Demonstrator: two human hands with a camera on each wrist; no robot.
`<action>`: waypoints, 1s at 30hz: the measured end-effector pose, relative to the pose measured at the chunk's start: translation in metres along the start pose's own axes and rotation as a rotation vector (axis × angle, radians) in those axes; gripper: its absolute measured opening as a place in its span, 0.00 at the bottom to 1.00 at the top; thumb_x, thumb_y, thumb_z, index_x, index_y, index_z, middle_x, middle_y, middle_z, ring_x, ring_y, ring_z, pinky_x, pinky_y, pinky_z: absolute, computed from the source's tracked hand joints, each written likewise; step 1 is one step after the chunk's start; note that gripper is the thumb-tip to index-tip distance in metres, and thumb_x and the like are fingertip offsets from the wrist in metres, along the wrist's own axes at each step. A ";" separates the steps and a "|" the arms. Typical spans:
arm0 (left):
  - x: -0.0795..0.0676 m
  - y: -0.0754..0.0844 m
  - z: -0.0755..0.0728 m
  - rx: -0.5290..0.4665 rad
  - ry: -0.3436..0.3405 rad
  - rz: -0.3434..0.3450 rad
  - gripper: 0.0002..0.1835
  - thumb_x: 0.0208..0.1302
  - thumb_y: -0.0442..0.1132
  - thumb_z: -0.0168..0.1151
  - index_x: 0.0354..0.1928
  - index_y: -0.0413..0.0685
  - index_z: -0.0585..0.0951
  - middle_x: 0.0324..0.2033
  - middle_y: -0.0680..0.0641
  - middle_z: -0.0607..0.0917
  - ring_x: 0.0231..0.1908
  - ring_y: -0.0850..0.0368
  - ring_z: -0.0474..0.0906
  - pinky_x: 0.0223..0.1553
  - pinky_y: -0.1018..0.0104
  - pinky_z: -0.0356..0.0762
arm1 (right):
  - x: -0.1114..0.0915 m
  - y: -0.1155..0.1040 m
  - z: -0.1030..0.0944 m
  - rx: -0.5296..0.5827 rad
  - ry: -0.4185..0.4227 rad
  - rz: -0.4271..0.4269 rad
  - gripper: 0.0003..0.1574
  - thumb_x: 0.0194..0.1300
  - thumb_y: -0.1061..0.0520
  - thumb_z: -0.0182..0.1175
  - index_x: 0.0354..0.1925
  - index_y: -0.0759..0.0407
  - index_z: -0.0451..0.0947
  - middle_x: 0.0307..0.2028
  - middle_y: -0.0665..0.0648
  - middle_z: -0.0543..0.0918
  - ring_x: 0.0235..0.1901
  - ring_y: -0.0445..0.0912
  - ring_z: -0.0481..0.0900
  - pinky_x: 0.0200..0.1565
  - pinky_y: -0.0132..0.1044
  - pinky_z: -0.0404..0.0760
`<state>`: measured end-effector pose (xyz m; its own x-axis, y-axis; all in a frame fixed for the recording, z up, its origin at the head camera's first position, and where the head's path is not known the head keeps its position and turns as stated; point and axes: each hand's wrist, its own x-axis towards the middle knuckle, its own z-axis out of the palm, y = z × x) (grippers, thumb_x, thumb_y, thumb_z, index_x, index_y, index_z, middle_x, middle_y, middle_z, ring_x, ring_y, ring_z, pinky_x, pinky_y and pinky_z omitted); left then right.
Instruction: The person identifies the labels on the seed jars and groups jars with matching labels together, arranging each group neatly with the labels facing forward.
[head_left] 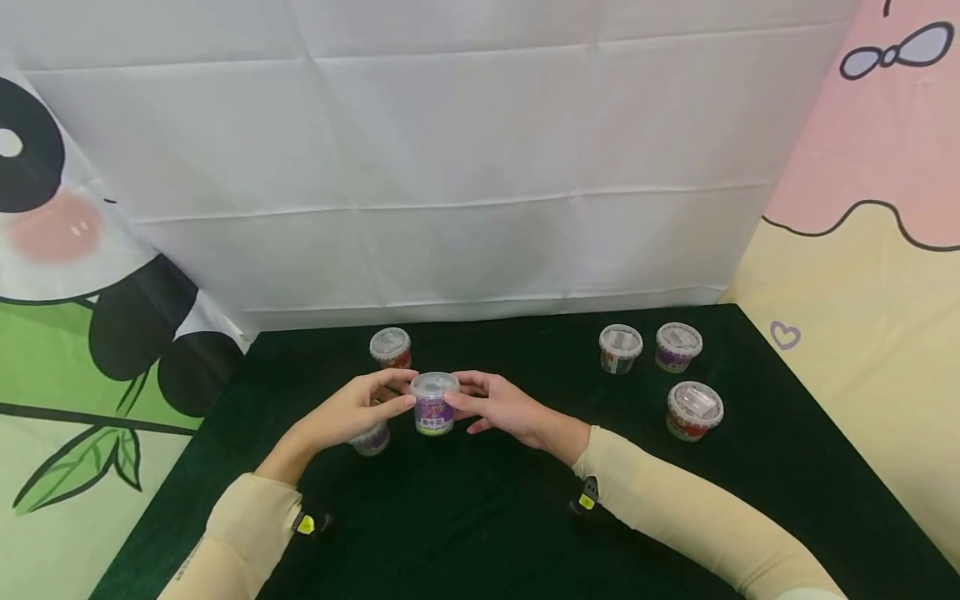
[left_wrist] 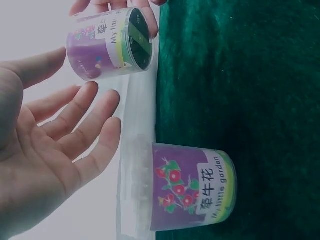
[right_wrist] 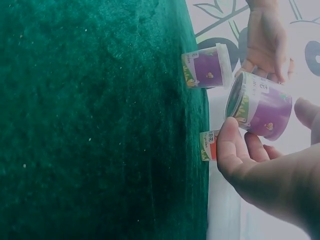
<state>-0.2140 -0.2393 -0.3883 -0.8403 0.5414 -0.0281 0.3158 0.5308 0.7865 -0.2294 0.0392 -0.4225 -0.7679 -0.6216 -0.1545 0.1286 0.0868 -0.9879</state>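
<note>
A small clear plastic cup [head_left: 434,412] with a purple flower label and a clear lid is raised above the green cloth, between both hands. My right hand [head_left: 504,410] grips it from the right, thumb in front and fingers round its far side. From the left, my left hand [head_left: 341,417] reaches to the cup, thumb and forefinger tips at its edge. In the left wrist view those fingers [left_wrist: 67,125] are spread and relaxed. A second purple-labelled cup [head_left: 372,440] stands on the cloth, partly hidden by the left hand. Behind it is a red-labelled cup [head_left: 391,350].
On the right stand three more lidded cups: a pale one [head_left: 620,350], a purple one [head_left: 678,348] and a red one [head_left: 693,412]. Dark green cloth [head_left: 480,533] covers the table. A white curtain [head_left: 465,167] hangs behind it, with printed panels at both sides.
</note>
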 end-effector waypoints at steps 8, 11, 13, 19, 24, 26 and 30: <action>-0.004 -0.009 0.005 0.047 0.037 0.047 0.26 0.75 0.47 0.60 0.70 0.46 0.72 0.58 0.46 0.80 0.60 0.44 0.75 0.59 0.40 0.73 | 0.000 0.005 0.002 -0.112 -0.003 -0.023 0.38 0.74 0.44 0.60 0.74 0.53 0.63 0.65 0.57 0.72 0.56 0.51 0.78 0.52 0.46 0.82; -0.006 -0.014 0.007 0.091 0.053 0.063 0.26 0.74 0.48 0.61 0.69 0.48 0.73 0.61 0.46 0.78 0.61 0.42 0.73 0.57 0.38 0.73 | 0.000 0.008 0.003 -0.152 0.001 -0.025 0.39 0.74 0.44 0.61 0.75 0.53 0.63 0.65 0.57 0.72 0.56 0.55 0.78 0.51 0.45 0.82; -0.007 -0.017 0.008 0.108 0.058 0.071 0.26 0.74 0.48 0.62 0.69 0.48 0.74 0.62 0.45 0.78 0.58 0.41 0.72 0.54 0.42 0.74 | 0.001 0.010 0.004 -0.177 0.008 -0.024 0.39 0.73 0.43 0.62 0.74 0.53 0.63 0.65 0.57 0.72 0.55 0.57 0.78 0.50 0.44 0.82; -0.010 -0.023 0.011 0.142 0.065 0.085 0.25 0.73 0.46 0.63 0.68 0.48 0.75 0.59 0.47 0.79 0.52 0.39 0.72 0.45 0.53 0.73 | 0.003 0.016 0.008 -0.223 0.018 -0.037 0.38 0.73 0.45 0.62 0.74 0.53 0.63 0.66 0.57 0.72 0.50 0.52 0.81 0.48 0.42 0.83; -0.011 -0.027 0.013 0.195 0.091 0.118 0.25 0.71 0.45 0.66 0.66 0.48 0.77 0.56 0.50 0.82 0.56 0.42 0.73 0.53 0.42 0.63 | 0.005 0.019 0.012 -0.235 0.004 -0.059 0.39 0.74 0.48 0.61 0.76 0.54 0.60 0.66 0.57 0.71 0.48 0.46 0.81 0.48 0.41 0.82; -0.011 -0.029 0.014 0.216 0.104 0.127 0.24 0.70 0.45 0.67 0.65 0.48 0.78 0.55 0.52 0.83 0.56 0.45 0.74 0.55 0.40 0.58 | 0.005 0.021 0.013 -0.231 0.007 -0.052 0.39 0.74 0.49 0.61 0.76 0.54 0.60 0.66 0.57 0.71 0.48 0.46 0.81 0.48 0.41 0.82; -0.011 -0.031 0.017 0.248 0.116 0.115 0.26 0.69 0.46 0.68 0.65 0.46 0.77 0.54 0.52 0.84 0.57 0.48 0.74 0.57 0.38 0.54 | 0.007 0.024 0.016 -0.229 0.012 -0.039 0.40 0.74 0.49 0.62 0.76 0.54 0.59 0.66 0.56 0.71 0.49 0.46 0.81 0.48 0.41 0.82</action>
<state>-0.2073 -0.2505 -0.4224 -0.8330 0.5366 0.1347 0.4979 0.6210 0.6054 -0.2215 0.0245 -0.4475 -0.7768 -0.6191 -0.1151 -0.0459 0.2379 -0.9702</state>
